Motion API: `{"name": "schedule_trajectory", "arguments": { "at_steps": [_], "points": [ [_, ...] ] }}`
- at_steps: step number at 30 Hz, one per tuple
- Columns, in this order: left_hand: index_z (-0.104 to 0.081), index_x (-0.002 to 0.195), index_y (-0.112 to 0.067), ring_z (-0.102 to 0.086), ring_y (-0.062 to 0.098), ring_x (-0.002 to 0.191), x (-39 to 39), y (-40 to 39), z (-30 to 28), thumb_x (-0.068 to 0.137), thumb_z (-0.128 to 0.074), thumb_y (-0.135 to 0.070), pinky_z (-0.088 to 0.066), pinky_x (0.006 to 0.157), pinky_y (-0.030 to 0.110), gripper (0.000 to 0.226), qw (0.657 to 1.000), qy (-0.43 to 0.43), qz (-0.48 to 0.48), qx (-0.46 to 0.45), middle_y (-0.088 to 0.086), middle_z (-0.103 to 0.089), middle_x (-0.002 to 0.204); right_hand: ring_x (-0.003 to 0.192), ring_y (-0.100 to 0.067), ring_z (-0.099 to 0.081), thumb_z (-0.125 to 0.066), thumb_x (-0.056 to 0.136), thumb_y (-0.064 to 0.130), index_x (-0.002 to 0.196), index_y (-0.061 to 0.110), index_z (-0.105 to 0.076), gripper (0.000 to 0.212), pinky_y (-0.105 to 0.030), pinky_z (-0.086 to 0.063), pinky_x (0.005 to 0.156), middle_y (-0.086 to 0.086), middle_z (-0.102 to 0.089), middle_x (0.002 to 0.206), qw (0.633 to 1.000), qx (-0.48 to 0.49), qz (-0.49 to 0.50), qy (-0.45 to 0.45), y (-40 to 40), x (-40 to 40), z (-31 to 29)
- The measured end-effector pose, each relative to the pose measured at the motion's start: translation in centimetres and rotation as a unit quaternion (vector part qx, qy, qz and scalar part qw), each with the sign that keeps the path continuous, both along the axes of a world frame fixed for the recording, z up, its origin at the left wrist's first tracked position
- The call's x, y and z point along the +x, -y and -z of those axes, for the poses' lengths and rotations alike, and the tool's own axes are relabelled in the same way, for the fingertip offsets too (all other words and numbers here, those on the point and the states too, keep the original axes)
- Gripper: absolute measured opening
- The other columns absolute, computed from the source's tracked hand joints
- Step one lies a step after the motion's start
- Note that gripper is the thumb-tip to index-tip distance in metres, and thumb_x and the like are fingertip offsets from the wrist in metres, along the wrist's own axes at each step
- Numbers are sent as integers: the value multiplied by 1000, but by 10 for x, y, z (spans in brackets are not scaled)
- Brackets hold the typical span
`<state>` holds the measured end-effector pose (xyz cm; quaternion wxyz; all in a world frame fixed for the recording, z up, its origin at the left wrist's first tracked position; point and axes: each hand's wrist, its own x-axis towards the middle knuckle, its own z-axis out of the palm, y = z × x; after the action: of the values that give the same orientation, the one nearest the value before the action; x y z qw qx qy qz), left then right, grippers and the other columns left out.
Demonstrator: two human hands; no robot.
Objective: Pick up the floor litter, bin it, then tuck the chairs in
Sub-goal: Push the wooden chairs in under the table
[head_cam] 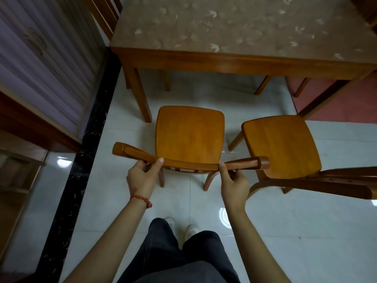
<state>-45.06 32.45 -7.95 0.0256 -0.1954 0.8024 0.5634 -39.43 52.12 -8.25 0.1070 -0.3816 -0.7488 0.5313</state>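
Observation:
An orange wooden chair (188, 133) stands on the pale tiled floor just in front of the wooden table (234, 62), its seat facing the table edge. My left hand (142, 176) grips the left part of the chair's curved top rail (189, 165). My right hand (233, 184) grips the rail's right part. A second wooden chair (281, 146) stands to the right, turned at an angle, its seat outside the table. No litter shows on the floor.
A cabinet with ribbed glass doors (44, 68) lines the left side, beyond a black marble floor strip (81, 170). Another chair back (106, 13) stands at the table's far left. A red floor area (336, 103) lies right. My legs and shoes (179, 242) are below.

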Motion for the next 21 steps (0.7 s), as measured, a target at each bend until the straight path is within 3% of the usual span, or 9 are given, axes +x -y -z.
{"name": "schedule_trajectory", "arguments": {
  "at_steps": [4,8,12,16,21],
  "points": [
    [-60,63,-22,-57,0,61,-15,-6,-1,77,-70,-35,-38,55,16,21,1000,-16,-3,-10,-10,-62,62,63,-5,-58,-57,86,37,87,10,-64,28,-13,-37,56,2,-64,73,1000,10,-7,-13,-7,-14,-3],
    [-55,58,-21,-51,0,51,-31,-15,1,78,-69,-34,-36,51,16,28,1000,-18,1,-21,-11,-54,52,67,-4,-58,-58,86,35,94,7,-65,30,-12,-39,58,-1,-67,81,1000,-2,-14,-21,-16,-31,-2],
    [-50,53,-20,-49,-2,44,-49,-27,2,79,-68,-34,-32,47,15,35,999,-26,1,-33,-11,-49,48,64,-2,-59,-58,86,35,88,13,-63,23,-9,-38,55,4,-65,76,1000,-8,-22,-21,-30,-51,-2],
    [-50,53,-20,-48,1,47,-69,-40,2,78,-69,-35,-34,48,18,35,999,-36,-5,-36,-10,-50,49,59,4,-59,-58,87,33,84,18,-61,16,-2,-41,47,12,-62,70,999,-5,-26,-31,-43,-73,-4],
    [-59,61,-15,-54,0,58,-104,-49,2,78,-68,-36,-37,52,16,29,999,-36,-6,-35,-9,-59,57,63,-1,-60,-59,86,31,82,12,-62,19,-2,-41,48,6,-63,72,999,-5,-21,-47,-51,-107,-5]
  ]
}}
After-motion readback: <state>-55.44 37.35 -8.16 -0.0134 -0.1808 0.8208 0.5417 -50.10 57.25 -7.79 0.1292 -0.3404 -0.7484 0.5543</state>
